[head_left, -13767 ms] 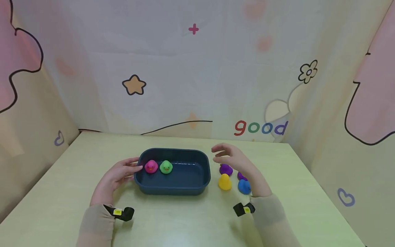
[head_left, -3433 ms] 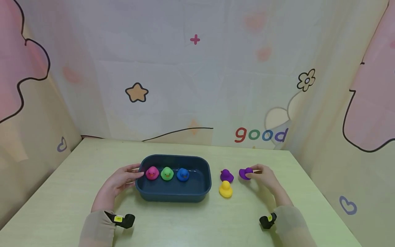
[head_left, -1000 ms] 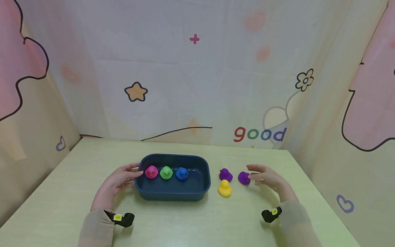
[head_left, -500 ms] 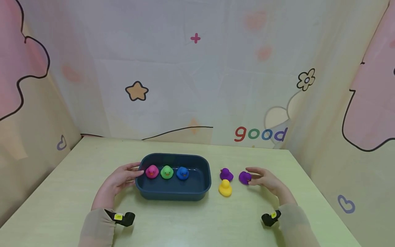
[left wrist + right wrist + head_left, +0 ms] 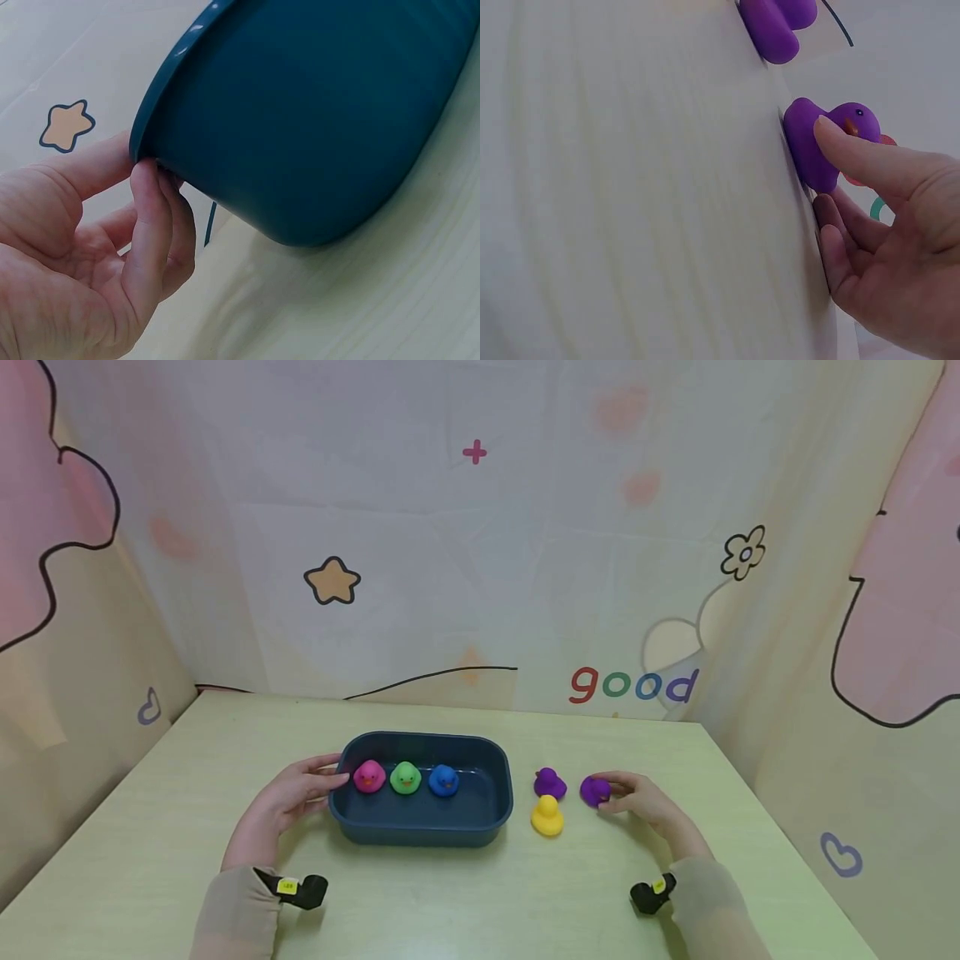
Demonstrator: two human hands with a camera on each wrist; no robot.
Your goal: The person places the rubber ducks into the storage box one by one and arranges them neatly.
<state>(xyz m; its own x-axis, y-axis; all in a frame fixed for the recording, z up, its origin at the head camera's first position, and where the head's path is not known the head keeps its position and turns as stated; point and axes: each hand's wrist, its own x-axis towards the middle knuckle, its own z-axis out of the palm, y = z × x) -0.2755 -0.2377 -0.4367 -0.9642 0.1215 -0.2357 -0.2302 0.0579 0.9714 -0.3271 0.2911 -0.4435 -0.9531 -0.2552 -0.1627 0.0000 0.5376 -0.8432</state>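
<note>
My left hand (image 5: pixel 302 793) pinches the left rim of a dark blue plastic tub (image 5: pixel 420 837), shown close up in the left wrist view. A pink rubber duck (image 5: pixel 369 777), a green rubber duck (image 5: pixel 405 778) and a blue rubber duck (image 5: pixel 444 781) sit in a row inside it. To the right of the tub, my right hand (image 5: pixel 637 795) holds a purple rubber duck (image 5: pixel 810 142) low at the table, thumb on one side and fingers on the other. Another purple duck (image 5: pixel 550 783) stands left of it, just behind a yellow rubber duck (image 5: pixel 547 818).
All of this stands on a pale wood-grain table (image 5: pixel 450 902). A printed cloth backdrop (image 5: pixel 480 568) rises behind it and along both sides. Each sleeve carries a small black wrist camera (image 5: pixel 652 893).
The blue duck has gone from the table into the tub. The right hand let go of the purple duck, which turned, and has closed in on it again. The left hand stays on the rim.
</note>
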